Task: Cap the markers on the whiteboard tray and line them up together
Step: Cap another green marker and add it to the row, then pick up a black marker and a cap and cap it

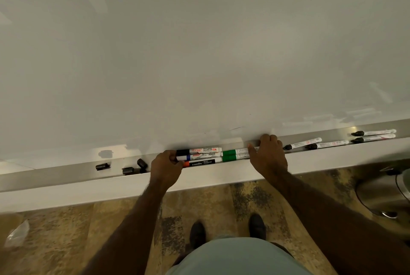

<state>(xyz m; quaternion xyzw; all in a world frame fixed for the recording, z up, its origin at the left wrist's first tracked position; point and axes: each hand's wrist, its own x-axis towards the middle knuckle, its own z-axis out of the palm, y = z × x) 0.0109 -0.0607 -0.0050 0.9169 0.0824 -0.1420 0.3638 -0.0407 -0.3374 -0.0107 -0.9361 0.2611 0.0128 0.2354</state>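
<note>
A metal whiteboard tray [66,175] runs across the view below the whiteboard. Three capped markers [203,156] lie side by side in it, with black, blue and orange caps. Two green-capped markers [233,155] continue the row to the right. My left hand [166,167] presses against the left ends of the three markers, fingers curled on the caps. My right hand [267,155] rests over the right ends of the green markers. Several uncapped black markers [325,144] lie further right in the tray. Three loose black caps [133,168] lie to the left.
The whiteboard [199,53] fills the upper view. A steel bin [386,192] stands on the floor at the right. A clear plastic scrap [17,233] lies on the patterned floor at the left. My shoes [228,230] are below the tray.
</note>
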